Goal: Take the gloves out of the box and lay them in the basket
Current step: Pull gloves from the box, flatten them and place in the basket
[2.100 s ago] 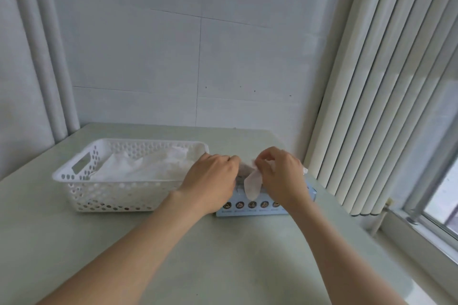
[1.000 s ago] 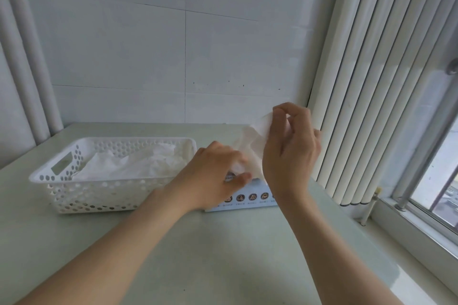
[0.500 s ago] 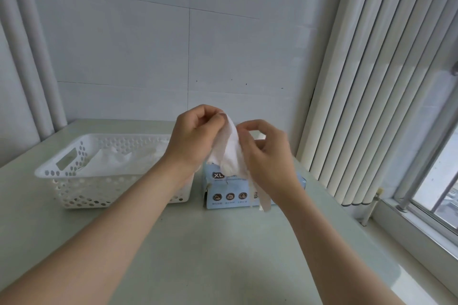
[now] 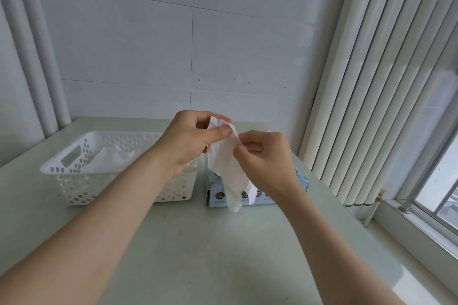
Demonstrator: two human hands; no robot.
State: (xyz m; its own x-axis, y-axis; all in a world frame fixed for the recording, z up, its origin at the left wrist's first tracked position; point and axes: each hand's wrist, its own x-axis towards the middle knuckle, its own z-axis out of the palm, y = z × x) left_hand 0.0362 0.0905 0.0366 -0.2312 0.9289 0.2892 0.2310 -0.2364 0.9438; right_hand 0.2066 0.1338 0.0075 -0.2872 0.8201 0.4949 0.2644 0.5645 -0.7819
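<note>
I've got a thin white disposable glove (image 4: 226, 166) up in the air at frame centre, both hands on it. My left hand (image 4: 189, 142) is closed at the cuff end, thumb pressed on top of the edge, fingers curled behind. My right hand (image 4: 266, 156) is nearly closed, fingertips pinching the glove's right edge a bit lower. The glove's long axis runs from upper left down to lower right, cuff high, finger tips dangling loose in front of the pale blue cardboard glove box (image 4: 301, 182), which sits on the pale green surface (image 4: 198, 242) right of centre. Can't tell if the tips touch the box. The white perforated plastic basket (image 4: 74, 181) sits left of centre, just beside the box, with more white gloves (image 4: 111, 160) crumpled in it. Key relation: the basket lies to the left of the held glove and lower, and my left hand is the nearer one, with its wrist crossing the basket's right end. So I judge the next move is a short carry left and down, left hand leading. Risk looks like the limp tips catching on the basket rim.
</note>
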